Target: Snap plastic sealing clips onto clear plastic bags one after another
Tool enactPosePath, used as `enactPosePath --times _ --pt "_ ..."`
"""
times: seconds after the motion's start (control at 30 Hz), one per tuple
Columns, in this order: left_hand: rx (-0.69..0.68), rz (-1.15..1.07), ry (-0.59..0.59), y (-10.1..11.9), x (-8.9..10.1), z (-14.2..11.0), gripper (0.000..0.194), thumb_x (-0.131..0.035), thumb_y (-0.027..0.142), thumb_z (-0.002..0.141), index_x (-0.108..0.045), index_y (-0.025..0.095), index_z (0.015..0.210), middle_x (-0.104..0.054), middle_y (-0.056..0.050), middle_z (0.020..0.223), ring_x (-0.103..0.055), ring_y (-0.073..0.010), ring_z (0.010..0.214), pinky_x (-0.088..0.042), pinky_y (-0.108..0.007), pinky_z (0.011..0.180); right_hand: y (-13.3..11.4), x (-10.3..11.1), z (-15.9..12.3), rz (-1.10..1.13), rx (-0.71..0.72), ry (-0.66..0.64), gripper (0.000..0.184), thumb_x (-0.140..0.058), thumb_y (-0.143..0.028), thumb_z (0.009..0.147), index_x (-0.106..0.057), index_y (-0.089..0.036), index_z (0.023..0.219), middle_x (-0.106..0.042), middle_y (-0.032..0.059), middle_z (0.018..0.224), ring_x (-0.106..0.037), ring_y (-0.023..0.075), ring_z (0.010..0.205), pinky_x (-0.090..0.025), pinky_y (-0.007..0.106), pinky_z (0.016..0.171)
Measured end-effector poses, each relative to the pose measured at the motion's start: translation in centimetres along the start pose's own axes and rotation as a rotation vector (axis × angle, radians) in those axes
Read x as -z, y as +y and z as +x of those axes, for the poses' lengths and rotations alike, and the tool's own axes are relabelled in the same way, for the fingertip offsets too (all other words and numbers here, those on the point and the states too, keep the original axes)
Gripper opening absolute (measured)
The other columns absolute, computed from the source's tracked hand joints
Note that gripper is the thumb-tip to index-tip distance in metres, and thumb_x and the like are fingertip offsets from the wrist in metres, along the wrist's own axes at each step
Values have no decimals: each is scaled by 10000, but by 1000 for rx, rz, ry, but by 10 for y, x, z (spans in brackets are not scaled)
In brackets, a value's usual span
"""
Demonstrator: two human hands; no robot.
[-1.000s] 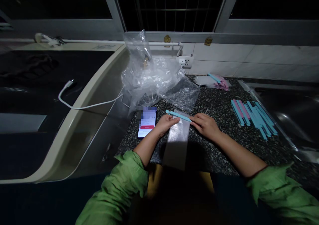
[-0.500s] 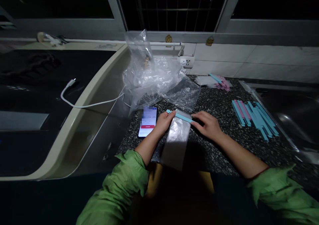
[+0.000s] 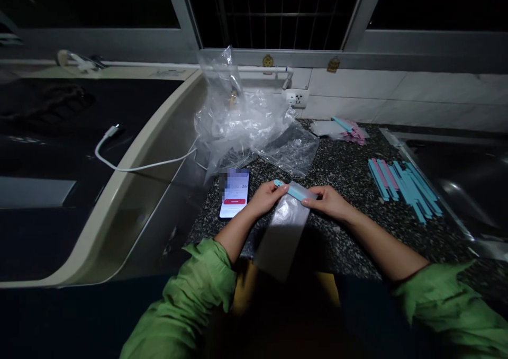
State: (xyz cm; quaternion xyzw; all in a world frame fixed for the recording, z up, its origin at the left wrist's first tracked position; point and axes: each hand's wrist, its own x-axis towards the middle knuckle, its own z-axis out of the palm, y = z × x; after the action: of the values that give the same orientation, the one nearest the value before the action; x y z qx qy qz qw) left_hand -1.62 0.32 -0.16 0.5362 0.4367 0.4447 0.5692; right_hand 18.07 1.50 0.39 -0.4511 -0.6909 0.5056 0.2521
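Observation:
A light-blue sealing clip [image 3: 296, 192], long and narrow, lies across the top of a clear plastic bag [image 3: 286, 222]. My left hand [image 3: 265, 197] pinches the clip near its rounded left end. At the other end, my right hand [image 3: 327, 202] has its thumb and fingers closed on the clip and the bag's top edge. The bag slants down toward me from the clip, its lower part in shadow. Just left of my left hand lies a lit phone [image 3: 235, 194], face up.
Several blue and pink clips [image 3: 405, 187] lie on the speckled counter [image 3: 341, 163] at right, beside a sink [image 3: 472, 179]. More clips [image 3: 351, 130] rest on plastic bags near the wall. Crumpled clear plastic [image 3: 246, 123] stands behind the phone. A white cable [image 3: 146, 167] crosses the left appliance.
The clip and bag have shifted slightly right and toward me. My right hand's fingers, raised and spread before, are now closed on the clip's right end.

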Motion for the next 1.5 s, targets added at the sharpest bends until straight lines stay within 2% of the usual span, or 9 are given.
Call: enactPosePath --times 0.17,0.27,0.53,0.83,1.07,1.33,1.5 --pt "-22 -65 132 3 -2 2 373 -713 465 506 -547 141 581 -481 50 530 -396 -76 551 -309 -210 556 0 -2 0 -11 -6 50 416 -658 -536 568 -636 -135 675 -530 -21 561 -437 103 539 -322 235 537" --pt "-30 -73 170 1 -2 4 341 -722 432 502 -559 141 573 -492 49 526 -396 -75 544 -304 -211 552 -1 -3 1 -20 -13 73 397 -654 -524 569 -624 -137 649 -504 -29 537 -411 94 520 -296 227 515" --pt "-32 -77 175 -4 0 6 323 -721 420 504 -590 136 584 -528 42 541 -412 -79 549 -315 -213 559 -1 -4 0 -15 -34 84 374 -654 -491 570 -631 -130 666 -518 -24 548 -427 101 530 -312 233 525" --pt "-41 -24 181 -4 0 7 317 -698 431 530 -573 141 549 -470 52 503 -368 -77 525 -274 -217 535 0 -5 2 -41 -18 85 385 -650 -518 568 -623 -141 644 -523 -23 550 -435 107 538 -322 232 527" --pt "-52 -64 185 2 -2 4 344 -692 462 539 -550 150 555 -434 62 489 -343 -70 512 -266 -217 533 -3 -2 2 -18 -2 143 419 -652 -560 553 -593 -149 610 -493 -27 533 -408 97 523 -302 229 515" --pt "-100 -141 316 -1 4 6 375 -655 493 597 -482 169 525 -374 67 442 -310 -67 464 -223 -226 493 -7 10 2 37 71 226 400 -653 -554 582 -602 -161 632 -579 -2 614 -490 120 591 -377 251 596" --pt "-109 -164 320 -1 5 6 368 -670 480 597 -488 166 534 -376 65 445 -309 -65 460 -223 -225 489 -6 11 3 57 80 291 367 -677 -521 571 -621 -164 634 -613 14 641 -523 134 614 -411 275 643"
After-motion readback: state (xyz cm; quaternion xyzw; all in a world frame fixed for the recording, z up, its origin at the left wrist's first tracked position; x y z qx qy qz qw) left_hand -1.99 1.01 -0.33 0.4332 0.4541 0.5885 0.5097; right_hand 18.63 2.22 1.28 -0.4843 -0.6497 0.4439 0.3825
